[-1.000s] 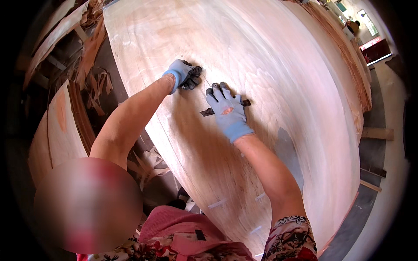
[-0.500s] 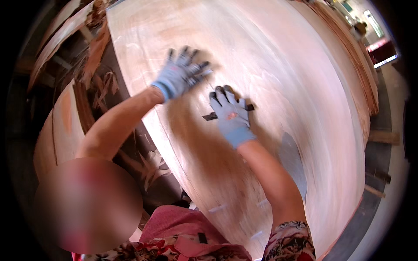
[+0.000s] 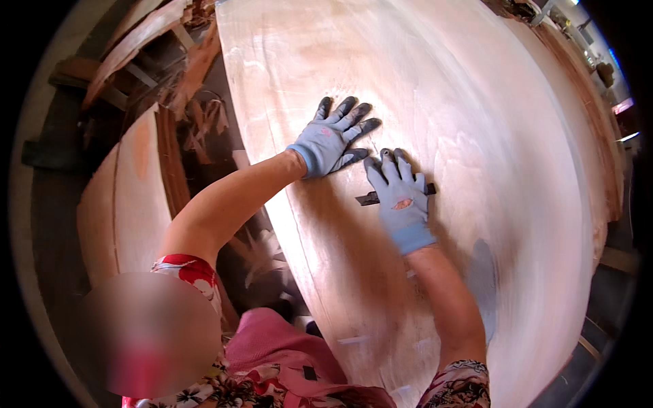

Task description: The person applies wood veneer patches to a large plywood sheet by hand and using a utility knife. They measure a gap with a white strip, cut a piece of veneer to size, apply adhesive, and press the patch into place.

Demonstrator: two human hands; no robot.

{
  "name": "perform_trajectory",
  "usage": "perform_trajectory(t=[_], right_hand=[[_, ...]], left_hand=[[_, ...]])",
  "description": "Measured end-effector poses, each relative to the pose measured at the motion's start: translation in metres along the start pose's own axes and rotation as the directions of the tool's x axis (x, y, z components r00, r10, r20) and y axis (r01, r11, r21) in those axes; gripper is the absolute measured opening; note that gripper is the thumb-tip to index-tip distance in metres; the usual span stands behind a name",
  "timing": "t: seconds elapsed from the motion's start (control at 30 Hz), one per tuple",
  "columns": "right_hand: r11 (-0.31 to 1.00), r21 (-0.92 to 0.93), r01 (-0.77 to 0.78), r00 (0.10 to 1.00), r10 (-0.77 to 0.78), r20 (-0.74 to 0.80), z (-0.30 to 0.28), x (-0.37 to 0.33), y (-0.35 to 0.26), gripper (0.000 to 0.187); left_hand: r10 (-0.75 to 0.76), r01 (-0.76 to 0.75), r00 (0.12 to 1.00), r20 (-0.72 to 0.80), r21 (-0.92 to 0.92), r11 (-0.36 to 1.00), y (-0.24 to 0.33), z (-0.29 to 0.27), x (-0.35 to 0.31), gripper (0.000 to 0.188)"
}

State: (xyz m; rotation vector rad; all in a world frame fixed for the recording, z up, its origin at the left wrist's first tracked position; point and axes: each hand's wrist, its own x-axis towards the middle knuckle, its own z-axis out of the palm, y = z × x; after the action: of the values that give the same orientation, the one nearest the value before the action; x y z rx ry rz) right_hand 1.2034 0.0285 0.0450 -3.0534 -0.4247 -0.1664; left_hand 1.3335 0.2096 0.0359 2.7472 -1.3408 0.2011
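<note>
A broad, pale wood veneer sheet (image 3: 326,272) spreads under both hands, its left edge curving beside me. My left hand (image 3: 332,136), in a grey-blue glove with dark fingertips, lies flat on it with fingers spread, holding nothing. To its right and slightly nearer me, my right hand (image 3: 403,197) wears a similar glove with a torn patch on the back. Its fingers stretch forward along the sheet. A narrow black utility knife (image 3: 368,198) pokes out on both sides of that palm; its middle and my grip on it are hidden underneath.
Left of the sheet stands another stack of veneer (image 3: 139,194), with torn brown scraps (image 3: 204,126) behind it. Layered veneer edges (image 3: 578,81) run along the far right. A pink apron (image 3: 286,347) covers my front at the sheet's near left edge.
My left hand, blurred before, now rests sharp and still on the sheet, nearer to my right hand. The whole view has shifted, and the black knife remains under my right palm.
</note>
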Motion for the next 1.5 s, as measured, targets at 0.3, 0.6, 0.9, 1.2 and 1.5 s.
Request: perform_trajectory(t=[0.3, 0.6, 0.9, 1.2, 1.5], right_hand=[[0.995, -0.06, -0.074, 0.986, 0.082, 0.147, -0.025, 0.002, -0.007, 0.051], [0.927, 0.142, -0.347, 0.937, 0.347, 0.021, -0.069, 0.046, -0.039, 0.052], [0.884, 0.366, -0.29, 0.893, 0.387, -0.229, -0.008, 0.262, -0.022, 0.053], [0.902, 0.311, -0.301, 0.899, 0.377, -0.224, 0.04, 0.516, -0.001, 0.055], [0.929, 0.077, -0.363, 0.909, 0.371, -0.191, 0.113, 0.696, -0.017, 0.046]], left_hand=[[-0.191, 0.084, 0.943, -0.273, -0.361, 0.929, -0.051, -0.044, -0.033, 0.062], [-0.823, 0.9, 0.427, 0.375, -0.259, 0.35, -0.156, 0.004, -0.459, 0.063], [-0.881, 0.935, 0.316, 0.353, -0.274, 0.225, -0.201, 0.016, -0.513, 0.063], [-0.806, 0.986, 0.146, 0.574, -0.146, 0.075, -0.334, 0.013, -0.439, 0.065], [-0.767, 0.921, -0.145, 0.625, -0.197, -0.336, -0.402, 0.022, -0.459, 0.05]])
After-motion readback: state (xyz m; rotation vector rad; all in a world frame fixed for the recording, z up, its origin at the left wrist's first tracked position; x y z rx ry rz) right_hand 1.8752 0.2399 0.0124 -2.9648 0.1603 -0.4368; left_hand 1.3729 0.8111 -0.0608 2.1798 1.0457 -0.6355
